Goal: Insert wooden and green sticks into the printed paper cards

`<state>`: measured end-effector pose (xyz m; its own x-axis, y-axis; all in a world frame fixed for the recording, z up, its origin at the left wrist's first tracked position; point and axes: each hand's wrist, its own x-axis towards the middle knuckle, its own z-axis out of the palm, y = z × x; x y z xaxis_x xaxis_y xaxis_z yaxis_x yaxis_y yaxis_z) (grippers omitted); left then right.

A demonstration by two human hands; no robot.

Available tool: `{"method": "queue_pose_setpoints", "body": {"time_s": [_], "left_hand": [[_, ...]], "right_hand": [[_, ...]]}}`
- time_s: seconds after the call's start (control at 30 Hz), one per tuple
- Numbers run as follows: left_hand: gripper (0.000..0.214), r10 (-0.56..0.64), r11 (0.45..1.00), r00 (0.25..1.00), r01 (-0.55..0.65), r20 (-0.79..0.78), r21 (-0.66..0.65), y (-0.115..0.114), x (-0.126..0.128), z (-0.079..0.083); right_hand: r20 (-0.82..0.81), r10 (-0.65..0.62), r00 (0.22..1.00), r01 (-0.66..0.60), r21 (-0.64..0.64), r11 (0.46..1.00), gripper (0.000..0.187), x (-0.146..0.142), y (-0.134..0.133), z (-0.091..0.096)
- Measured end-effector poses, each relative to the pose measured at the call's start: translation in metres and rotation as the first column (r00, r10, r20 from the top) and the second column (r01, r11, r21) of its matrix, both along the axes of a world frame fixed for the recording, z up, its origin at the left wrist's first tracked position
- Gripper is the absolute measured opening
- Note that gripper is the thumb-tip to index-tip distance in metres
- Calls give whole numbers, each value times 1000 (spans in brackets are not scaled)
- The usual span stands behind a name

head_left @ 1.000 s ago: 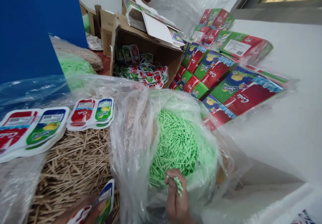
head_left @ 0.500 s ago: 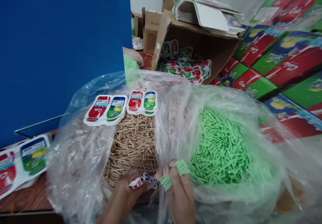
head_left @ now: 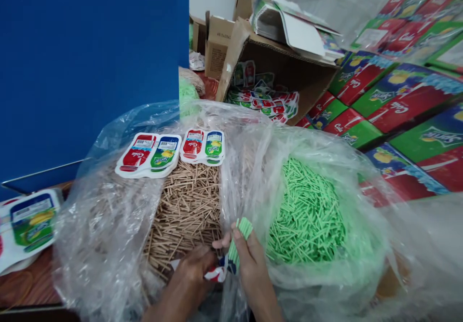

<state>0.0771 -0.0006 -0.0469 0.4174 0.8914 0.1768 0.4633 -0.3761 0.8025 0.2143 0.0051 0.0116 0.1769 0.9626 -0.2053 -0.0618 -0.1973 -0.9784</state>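
Head view, both hands low in frame, between the two open bags.

Right hand (head_left: 253, 270): fingers closed together around a bundle of green sticks (head_left: 239, 237), thumb pressed on the near side. The bundle stands nearly upright, its top ends fanning slightly above the fingertips, just in front of the bag of green sticks (head_left: 311, 211).

Left hand (head_left: 188, 277): fingers pinched on a printed card (head_left: 216, 275) (red, white and blue, bent or curled; the inner fingers are hidden, so I cannot tell how far it is folded). The card touches the lower end of the bundle.

Judgement on doing this step well: the sticks look loose and light, so an even squeeze low on the bundle should stop any sliding out. Level the ends before bringing the card tighter, since the top is uneven. Work above the bag mouth, so that dropped sticks fall back in and not among the brown sticks (head_left: 184, 211).

Nearby: two card stacks (head_left: 148, 154) lying on the brown sticks; a tipped cardboard box (head_left: 289, 73) of more cards behind.
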Motion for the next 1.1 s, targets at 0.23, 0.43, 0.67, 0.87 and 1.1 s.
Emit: {"method": "queue_pose_setpoints", "body": {"time_s": [0.23,0.43,0.67,0.87,1.1], "left_hand": [[17,-9,1000,999,10,33,-18,1,-3,0],[9,114,928,992,-86,56,-361,11,-9,27],[14,148,782,968,12,204,-623,20,-26,51],[17,155,858,977,-61,144,-511,20,-36,58],[16,148,879,975,-51,168,-475,18,-52,58]], "right_hand": [[-46,-23,999,23,-1,1000,38,-10,-1,-6],[180,37,983,-68,170,983,39,-13,-25,-28],[32,104,994,-109,236,966,37,0,-29,-16],[441,318,839,-486,347,802,42,12,-26,2],[637,265,724,-603,399,691,22,11,-9,18]]}}
